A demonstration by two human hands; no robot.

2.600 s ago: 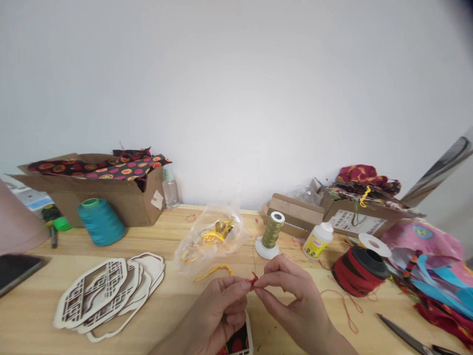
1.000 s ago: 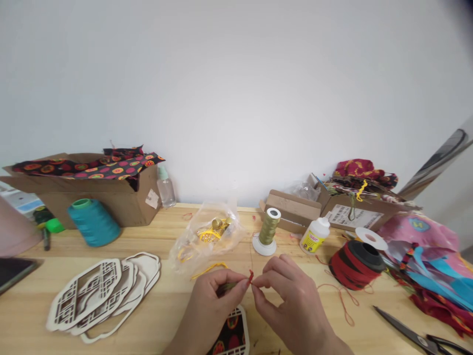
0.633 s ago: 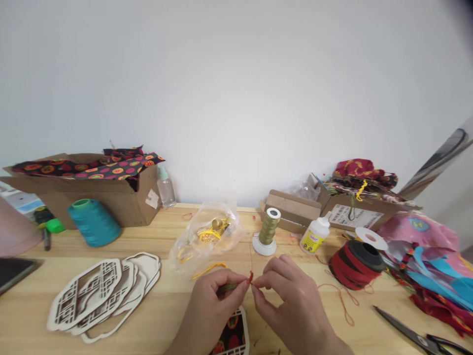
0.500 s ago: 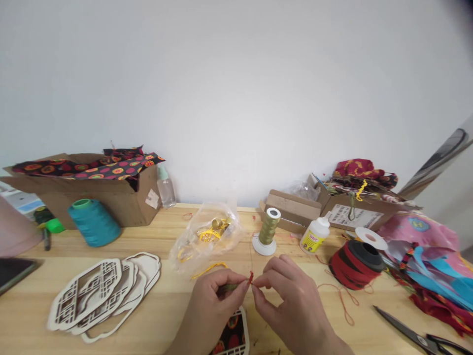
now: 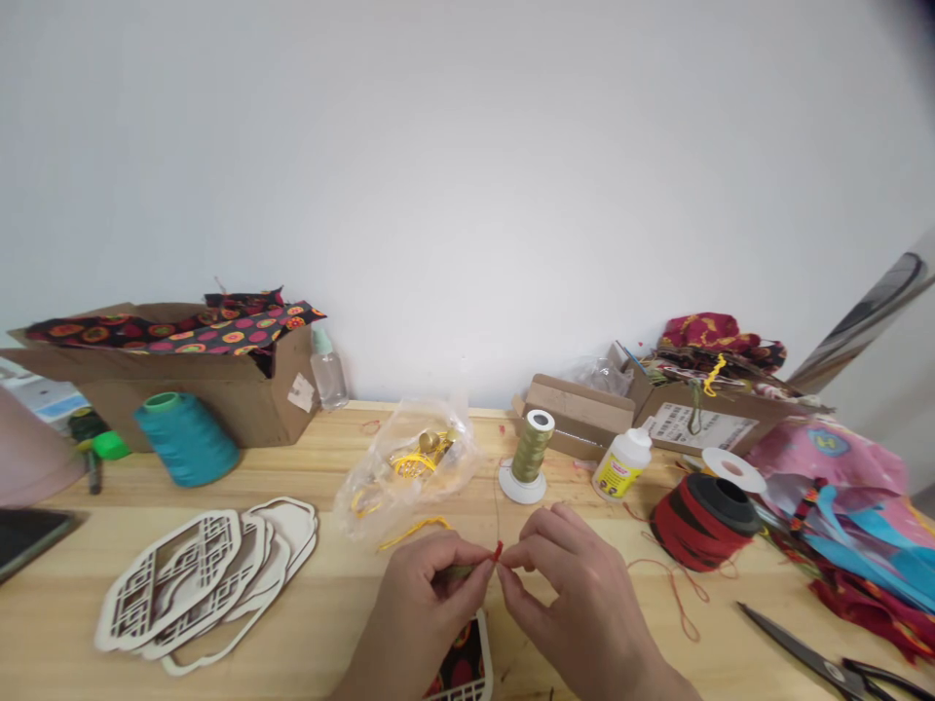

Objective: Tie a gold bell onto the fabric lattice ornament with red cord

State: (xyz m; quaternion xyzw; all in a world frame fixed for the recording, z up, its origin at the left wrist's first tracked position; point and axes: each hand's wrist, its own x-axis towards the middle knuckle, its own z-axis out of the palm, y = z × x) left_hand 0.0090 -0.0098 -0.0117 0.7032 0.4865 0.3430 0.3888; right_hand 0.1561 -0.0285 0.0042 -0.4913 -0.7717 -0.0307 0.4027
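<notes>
Cord (image 5: 499, 550) of red colour is pinched by left hand (image 5: 432, 596) and right hand (image 5: 580, 596). Olive thread spool (image 5: 532, 455) stands farther.

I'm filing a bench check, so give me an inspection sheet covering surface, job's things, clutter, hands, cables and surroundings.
Surface: pale wooden table, in use across its width.
Job's things: short red cord at the fingertips; framed patterned fabric, partly hidden by the left hand.
Clutter: scissors at right; loose red thread near the red-and-black spool; plastic bag; overlapping cut-out frames at left.
Hands: left pinches the red cord; right hand has its fingertips beside it, exact grip too small to tell.
Cables: nothing seen.
Surroundings: pale wall behind; left cardboard box and right cardboard box, both holding fabric.
</notes>
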